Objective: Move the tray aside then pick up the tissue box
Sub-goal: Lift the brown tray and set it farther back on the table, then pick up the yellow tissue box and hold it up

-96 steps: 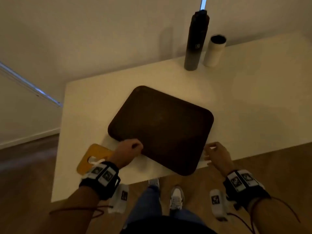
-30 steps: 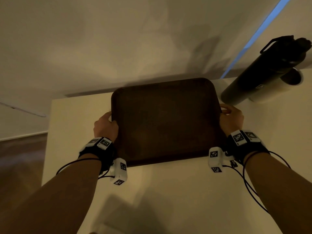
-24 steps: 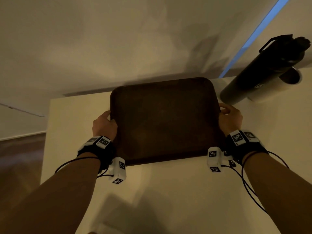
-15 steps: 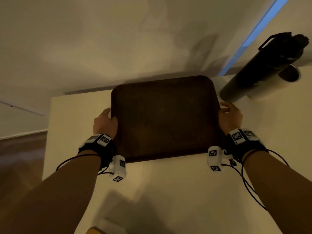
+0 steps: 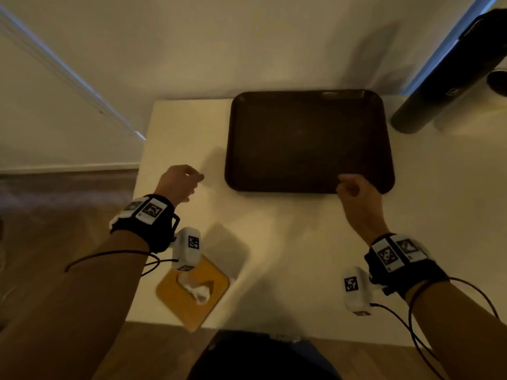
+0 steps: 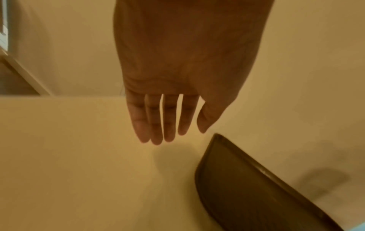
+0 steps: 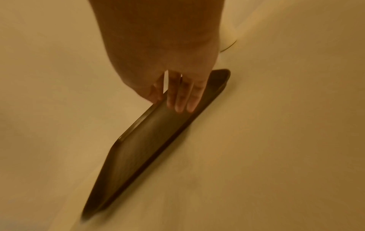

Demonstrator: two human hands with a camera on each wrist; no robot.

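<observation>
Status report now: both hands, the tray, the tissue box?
Left hand open, empty. Right hand open, over tray near corner. Tray flat at table's far edge. Tissue box untouched near front edge, path clear.

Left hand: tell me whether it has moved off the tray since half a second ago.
Yes. The left hand has let go of the tray and drawn back toward the table's near edge, empty.

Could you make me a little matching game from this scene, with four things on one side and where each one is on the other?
Things:
1. tray
2. tissue box
3. dark bottle
4. left hand

Places:
A. near edge of the table, below the left wrist
B. far right, beside a pale cup
C. middle back of the table, against the wall
D. above bare table, left of the tray, holding nothing

Pairs: 1-C, 2-A, 3-B, 4-D
</observation>
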